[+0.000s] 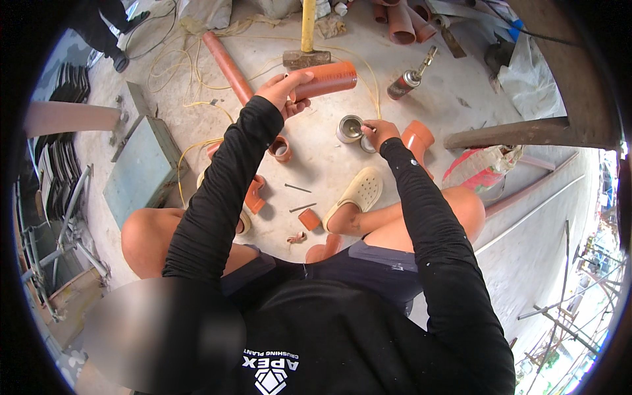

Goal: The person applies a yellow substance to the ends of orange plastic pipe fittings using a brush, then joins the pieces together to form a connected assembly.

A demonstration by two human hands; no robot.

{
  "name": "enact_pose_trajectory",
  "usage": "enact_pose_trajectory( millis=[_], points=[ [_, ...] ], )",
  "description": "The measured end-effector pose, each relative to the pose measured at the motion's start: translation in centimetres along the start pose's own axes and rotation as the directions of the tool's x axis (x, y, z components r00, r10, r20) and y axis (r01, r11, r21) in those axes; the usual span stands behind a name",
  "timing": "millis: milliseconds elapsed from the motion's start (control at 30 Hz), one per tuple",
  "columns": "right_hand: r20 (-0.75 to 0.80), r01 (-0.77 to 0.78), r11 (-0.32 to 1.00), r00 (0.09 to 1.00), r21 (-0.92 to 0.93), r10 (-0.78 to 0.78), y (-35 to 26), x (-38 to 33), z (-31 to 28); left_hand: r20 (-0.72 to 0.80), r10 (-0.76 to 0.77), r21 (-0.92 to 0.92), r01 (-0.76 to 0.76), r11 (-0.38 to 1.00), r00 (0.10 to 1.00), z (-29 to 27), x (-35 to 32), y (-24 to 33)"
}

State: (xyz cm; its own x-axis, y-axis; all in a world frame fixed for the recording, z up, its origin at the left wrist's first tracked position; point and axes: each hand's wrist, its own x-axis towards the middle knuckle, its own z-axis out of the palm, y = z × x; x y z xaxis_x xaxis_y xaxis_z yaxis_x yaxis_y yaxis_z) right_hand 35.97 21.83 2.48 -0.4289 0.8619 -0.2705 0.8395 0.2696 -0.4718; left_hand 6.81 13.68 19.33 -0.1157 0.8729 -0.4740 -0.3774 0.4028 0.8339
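In the left hand (282, 91), a short orange pipe piece (324, 80), held level.

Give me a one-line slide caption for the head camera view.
Squatting person holds a short orange pipe in the left hand while the right hand reaches a small open can.

Bright daylight, fisheye-bent dark rim
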Motion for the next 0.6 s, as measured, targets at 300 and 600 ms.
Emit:
enact_pose_trajectory(
  millis=[300,600],
  points=[
    [-0.209,-0.152,0.923,0.949,0.353,0.236,6.3,2.0,-0.3,-0.117,-0.042,-0.082,0.033,0.996,0.992,0.2,0.4,-0.4],
    [-0.013,-0.311,0.665,0.901,0.679,0.435,8.5,1.3,-3.3,-0.178,-0.055,-0.075,0.043,0.996,0.983,-1.0,1.5,-1.1]
  ],
)
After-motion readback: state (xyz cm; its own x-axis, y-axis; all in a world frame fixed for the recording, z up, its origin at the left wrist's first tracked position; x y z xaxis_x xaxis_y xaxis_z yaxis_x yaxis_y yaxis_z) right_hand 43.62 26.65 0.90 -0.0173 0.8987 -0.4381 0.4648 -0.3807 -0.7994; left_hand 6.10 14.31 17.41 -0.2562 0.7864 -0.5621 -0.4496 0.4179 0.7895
